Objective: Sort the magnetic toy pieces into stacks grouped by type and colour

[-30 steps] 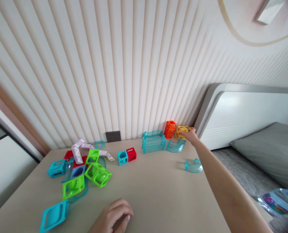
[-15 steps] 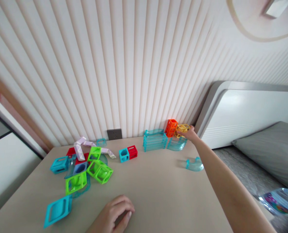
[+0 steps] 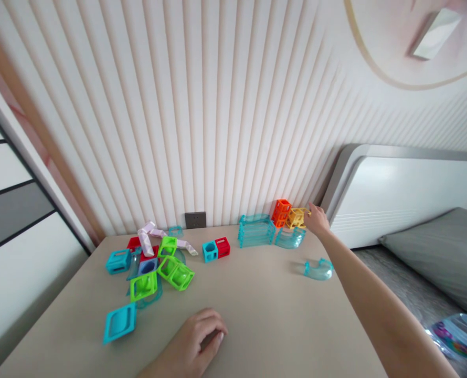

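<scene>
I counted one orange stack (image 3: 281,213), one yellow lattice piece (image 3: 296,217) just right of it by the wall (image 3: 208,131), and four green blocks (image 3: 143,286) leftward. My right hand (image 3: 318,219) was at the yellow lattice piece, one finger partly extended; whether it gripped, I couldn't tell. My left hand (image 3: 198,336) lay loosely half-curled, slack, on the table (image 3: 273,310).

Contact between right hand (image 3: 317,220) and yellow open-frame plastic block (image 3: 296,217): too small to tell. Slate-blue, round-holed plastic block (image 3: 147,267): partly hidden behind bright-green open-frame plastic block (image 3: 143,286). Clear plastic bottle (image 3: 464,332): cut by right edge, label (image 3: 448,337) blurred.
</scene>
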Demonstrator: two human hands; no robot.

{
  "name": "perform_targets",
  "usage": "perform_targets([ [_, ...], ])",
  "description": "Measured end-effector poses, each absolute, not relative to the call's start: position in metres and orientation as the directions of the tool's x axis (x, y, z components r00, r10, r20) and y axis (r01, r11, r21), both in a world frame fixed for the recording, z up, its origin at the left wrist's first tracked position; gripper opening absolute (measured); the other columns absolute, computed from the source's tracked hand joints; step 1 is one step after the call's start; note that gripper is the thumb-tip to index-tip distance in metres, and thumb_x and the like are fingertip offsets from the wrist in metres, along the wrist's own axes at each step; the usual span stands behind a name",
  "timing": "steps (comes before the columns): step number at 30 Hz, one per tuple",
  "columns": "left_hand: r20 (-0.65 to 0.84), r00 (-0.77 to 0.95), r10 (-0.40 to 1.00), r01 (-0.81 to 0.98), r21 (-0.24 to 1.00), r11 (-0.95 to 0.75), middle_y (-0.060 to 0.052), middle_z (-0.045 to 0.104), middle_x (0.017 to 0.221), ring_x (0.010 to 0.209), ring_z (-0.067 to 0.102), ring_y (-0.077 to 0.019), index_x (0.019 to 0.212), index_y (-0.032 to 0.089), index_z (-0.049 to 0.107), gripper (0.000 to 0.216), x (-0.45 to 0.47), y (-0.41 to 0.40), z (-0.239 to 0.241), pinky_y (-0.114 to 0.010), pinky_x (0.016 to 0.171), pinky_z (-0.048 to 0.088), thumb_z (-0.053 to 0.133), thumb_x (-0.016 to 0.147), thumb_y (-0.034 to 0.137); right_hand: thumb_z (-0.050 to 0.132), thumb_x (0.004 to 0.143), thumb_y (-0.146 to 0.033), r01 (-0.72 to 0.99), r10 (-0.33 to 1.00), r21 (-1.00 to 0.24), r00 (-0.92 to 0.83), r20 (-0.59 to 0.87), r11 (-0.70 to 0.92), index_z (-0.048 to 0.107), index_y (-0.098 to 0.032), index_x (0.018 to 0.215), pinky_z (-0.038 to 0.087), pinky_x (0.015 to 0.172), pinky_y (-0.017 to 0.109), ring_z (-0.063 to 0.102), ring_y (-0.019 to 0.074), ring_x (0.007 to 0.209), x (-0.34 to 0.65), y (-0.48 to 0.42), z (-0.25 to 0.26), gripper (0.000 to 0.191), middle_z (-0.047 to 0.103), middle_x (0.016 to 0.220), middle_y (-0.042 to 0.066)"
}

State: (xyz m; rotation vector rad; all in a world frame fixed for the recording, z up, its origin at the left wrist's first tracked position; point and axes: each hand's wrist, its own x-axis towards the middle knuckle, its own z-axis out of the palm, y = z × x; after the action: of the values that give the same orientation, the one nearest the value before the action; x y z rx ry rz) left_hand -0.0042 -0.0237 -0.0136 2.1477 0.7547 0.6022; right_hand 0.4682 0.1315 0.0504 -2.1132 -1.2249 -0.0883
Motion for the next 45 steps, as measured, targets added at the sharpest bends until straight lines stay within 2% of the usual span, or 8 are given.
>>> perform_targets([
  [7,0.171,0.711,0.682,0.346,0.759,-0.551,-0.004,0.068,0.092,0.088,0.063,-0.0157,0.092,0.020,0.066,0.019,-0.004,-0.026,-0.008,-0.023,0.081,0.047,0.048,0.095,0.021,0.042,0.091,-0.022,0.889,0.763,-0.457,0.265,0.589,0.043,0.063,-0.020,0.117,0.044,0.102,0.037,0.059,0.0235,0.113,0.360,0.105,0.069,0.034,0.065,0.119,0.009],
  [12,0.183,0.708,0.682,0.351,0.747,-0.565,-0.004,0.069,0.091,0.087,0.064,-0.0157,0.091,0.020,0.068,0.018,-0.003,-0.025,-0.006,-0.023,0.081,0.047,0.050,0.093,0.018,0.049,0.091,-0.022,0.836,0.806,-0.315,-0.227,0.547,0.449,0.063,-0.023,0.120,0.044,0.103,0.043,0.057,0.0267,0.117,0.247,0.074,0.038,0.032,0.064,0.122,0.010],
  [19,0.224,0.716,0.661,0.318,0.738,-0.595,-0.005,0.068,0.094,0.089,0.065,-0.0157,0.093,0.019,0.069,0.019,-0.008,-0.023,-0.007,-0.024,0.083,0.049,0.050,0.092,0.017,0.058,0.088,-0.026,0.873,0.857,-0.224,-0.321,0.403,0.433,0.045,-0.021,0.145,0.032,0.113,0.054,0.037,0.0348,0.141,0.174,0.081,-0.017,0.058,0.042,0.153,0.015],
  [26,0.263,0.729,0.632,0.289,0.719,-0.632,-0.005,0.069,0.095,0.086,0.066,-0.0166,0.095,0.020,0.070,0.020,-0.009,-0.022,-0.009,-0.025,0.081,0.051,0.050,0.092,0.018,0.057,0.091,-0.026,0.861,0.844,-0.218,-0.347,0.408,0.460,0.053,-0.020,0.138,0.034,0.111,0.054,0.047,0.0332,0.132,0.178,0.091,-0.022,0.047,0.057,0.137,0.015],
  [31,0.282,0.722,0.632,0.270,0.725,-0.633,-0.006,0.069,0.097,0.089,0.066,-0.0169,0.098,0.020,0.070,0.021,-0.008,-0.022,-0.009,-0.025,0.084,0.051,0.050,0.091,0.017,0.059,0.091,-0.030,0.812,0.831,-0.315,-0.327,0.451,0.491,0.055,-0.026,0.134,0.044,0.101,0.050,0.057,0.0318,0.114,0.190,0.084,-0.019,0.044,0.063,0.122,0.013],
  [38,0.302,0.495,0.814,0.224,0.861,-0.456,-0.006,0.068,0.099,0.089,0.066,-0.0176,0.122,0.022,0.058,0.028,-0.008,-0.019,-0.011,-0.028,0.082,0.053,0.048,0.097,0.029,0.044,0.099,-0.042,0.535,0.887,-0.740,-0.038,0.461,0.407,0.055,-0.024,0.130,0.049,0.096,0.042,0.062,0.0268,0.108,0.182,0.042,-0.011,0.037,0.065,0.116,0.009],
  [42,0.236,0.311,0.921,0.058,0.962,-0.267,-0.011,0.064,0.114,0.092,0.066,-0.0204,0.142,0.021,0.041,0.054,-0.008,-0.013,-0.016,-0.031,0.077,0.056,0.055,0.094,0.043,0.054,0.095,-0.042,0.457,0.879,-0.761,-0.119,0.462,0.461,0.056,-0.027,0.130,0.052,0.092,0.038,0.064,0.0260,0.104,0.172,0.014,-0.006,0.038,0.066,0.115,0.008],
  [45,0.171,0.215,0.962,-0.109,0.983,-0.150,-0.014,0.055,0.135,0.110,0.063,-0.0243,0.146,0.022,0.034,0.069,-0.008,-0.008,-0.017,-0.035,0.087,0.055,0.062,0.089,0.048,0.062,0.090,-0.042,0.432,0.857,-0.741,-0.240,0.456,0.515,0.057,-0.028,0.131,0.053,0.091,0.037,0.064,0.0265,0.104,0.169,0.005,-0.003,0.043,0.065,0.116,0.009],
])
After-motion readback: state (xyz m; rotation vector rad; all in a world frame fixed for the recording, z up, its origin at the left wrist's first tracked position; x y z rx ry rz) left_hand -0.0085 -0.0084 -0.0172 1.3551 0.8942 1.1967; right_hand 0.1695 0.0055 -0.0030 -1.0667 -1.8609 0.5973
